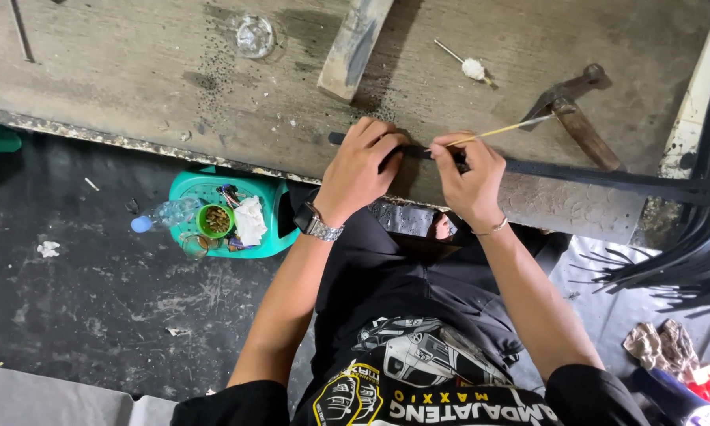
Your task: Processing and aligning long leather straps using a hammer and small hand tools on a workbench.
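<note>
A long black strap (pixel 599 175) lies along the front of the wooden workbench (pixel 134 71). My left hand (pixel 361 167) presses down on the strap's left end, a metal watch on its wrist. My right hand (pixel 468 172) pinches a thin wooden stick (pixel 503 130) and holds its lower tip against the strap beside my left fingers. The stick slants up to the right.
A hammer (pixel 573 113) lies on the bench at right, a wooden block (pixel 353 46) and small glass dish (pixel 254 35) farther back, a cotton-tipped stick (pixel 467 65) near them. Black straps (pixel 706 237) hang at right. A teal stool (pixel 229 213) holding small items stands on the floor.
</note>
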